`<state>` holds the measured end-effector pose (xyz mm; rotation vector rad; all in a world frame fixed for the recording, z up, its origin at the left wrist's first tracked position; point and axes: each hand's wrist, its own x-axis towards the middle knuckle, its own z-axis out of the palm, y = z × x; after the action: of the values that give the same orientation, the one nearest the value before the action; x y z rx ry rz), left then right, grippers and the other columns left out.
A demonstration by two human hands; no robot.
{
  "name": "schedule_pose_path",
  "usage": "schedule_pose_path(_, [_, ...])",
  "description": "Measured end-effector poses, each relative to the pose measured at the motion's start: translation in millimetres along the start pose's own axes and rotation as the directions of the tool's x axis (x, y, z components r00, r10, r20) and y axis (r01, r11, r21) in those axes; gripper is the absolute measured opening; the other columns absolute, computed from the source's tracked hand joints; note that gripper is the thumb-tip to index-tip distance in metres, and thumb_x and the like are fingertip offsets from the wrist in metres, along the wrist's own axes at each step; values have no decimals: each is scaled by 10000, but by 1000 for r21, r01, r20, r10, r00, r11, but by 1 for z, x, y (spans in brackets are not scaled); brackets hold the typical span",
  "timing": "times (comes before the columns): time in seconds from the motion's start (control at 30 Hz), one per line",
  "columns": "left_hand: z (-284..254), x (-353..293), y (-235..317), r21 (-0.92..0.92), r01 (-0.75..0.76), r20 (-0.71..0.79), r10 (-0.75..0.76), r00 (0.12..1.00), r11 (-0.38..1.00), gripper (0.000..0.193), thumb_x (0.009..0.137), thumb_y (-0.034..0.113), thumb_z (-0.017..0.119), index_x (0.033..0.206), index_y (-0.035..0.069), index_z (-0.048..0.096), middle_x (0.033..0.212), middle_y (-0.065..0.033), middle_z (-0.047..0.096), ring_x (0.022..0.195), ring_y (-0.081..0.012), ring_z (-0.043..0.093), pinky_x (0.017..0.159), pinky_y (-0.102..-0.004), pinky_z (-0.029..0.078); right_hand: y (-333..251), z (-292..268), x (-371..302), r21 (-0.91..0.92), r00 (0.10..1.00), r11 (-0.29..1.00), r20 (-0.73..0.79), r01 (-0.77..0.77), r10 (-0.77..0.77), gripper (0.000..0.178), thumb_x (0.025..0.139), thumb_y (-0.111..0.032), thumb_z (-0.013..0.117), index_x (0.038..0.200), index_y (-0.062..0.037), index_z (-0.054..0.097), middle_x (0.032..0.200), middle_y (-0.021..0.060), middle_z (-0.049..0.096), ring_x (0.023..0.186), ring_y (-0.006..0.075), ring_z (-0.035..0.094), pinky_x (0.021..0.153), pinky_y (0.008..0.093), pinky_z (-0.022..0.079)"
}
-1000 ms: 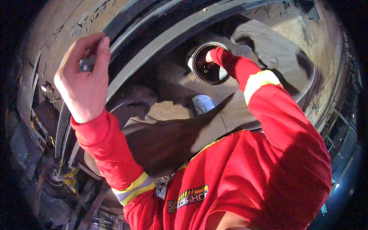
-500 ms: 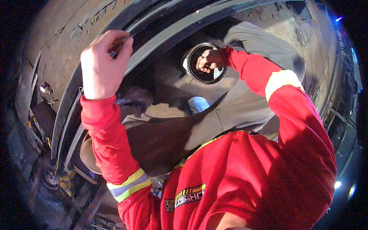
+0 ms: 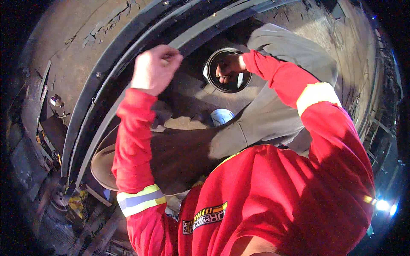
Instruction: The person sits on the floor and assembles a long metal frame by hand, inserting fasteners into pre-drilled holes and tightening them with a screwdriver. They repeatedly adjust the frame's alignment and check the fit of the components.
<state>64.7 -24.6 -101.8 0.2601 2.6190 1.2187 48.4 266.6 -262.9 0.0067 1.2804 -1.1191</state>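
My left hand (image 3: 156, 70) hangs in the air over the nearest of several long grey metal beams (image 3: 188, 38). Its fingers are curled closed, and motion blur hides whatever may be in them. My right hand (image 3: 230, 68) reaches into a round, dark-rimmed bucket (image 3: 208, 76) standing on the ground. The fingers there are bent together inside the mouth, and I cannot make out what they hold. Small round spots like bolt heads (image 3: 98, 74) sit along the beams.
Between my legs and the bucket lies a pale blue-white round object (image 3: 221, 116). My trousered leg (image 3: 171, 158) and shoe (image 3: 103, 166) lie beside the beams. Scraps and debris (image 3: 57, 100) are on the ground at far left. Bright lamps (image 3: 382, 205) shine at the right.
My left hand has moved right, away from the farther beams and closer to the bucket. My right hand stays in the bucket, its fingers shifted slightly.
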Motion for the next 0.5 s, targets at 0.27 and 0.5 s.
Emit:
schedule_pose_path(0.27, [97, -5, -14, -733, 679, 609, -396, 687, 48, 564, 954, 457, 376, 1092, -65, 538, 961, -205, 628, 804, -289, 647, 770, -386, 523, -85, 72, -56, -426, 921, 888, -247, 175, -300, 188, 843, -80, 585, 1004, 17, 596, 752, 79, 667, 569, 99, 570, 512, 248, 458])
schedule_pose_path(0.5, [107, -7, -3, -793, 590, 608, -262, 750, -152, 455, 973, 396, 287, 1032, 21, 538, 937, -178, 605, 824, -316, 613, 787, -481, 507, -96, 105, -77, -661, 820, 715, -265, 228, -507, 312, 827, -41, 522, 1133, 20, 513, 758, 167, 649, 638, 238, 666, 618, 363, 533])
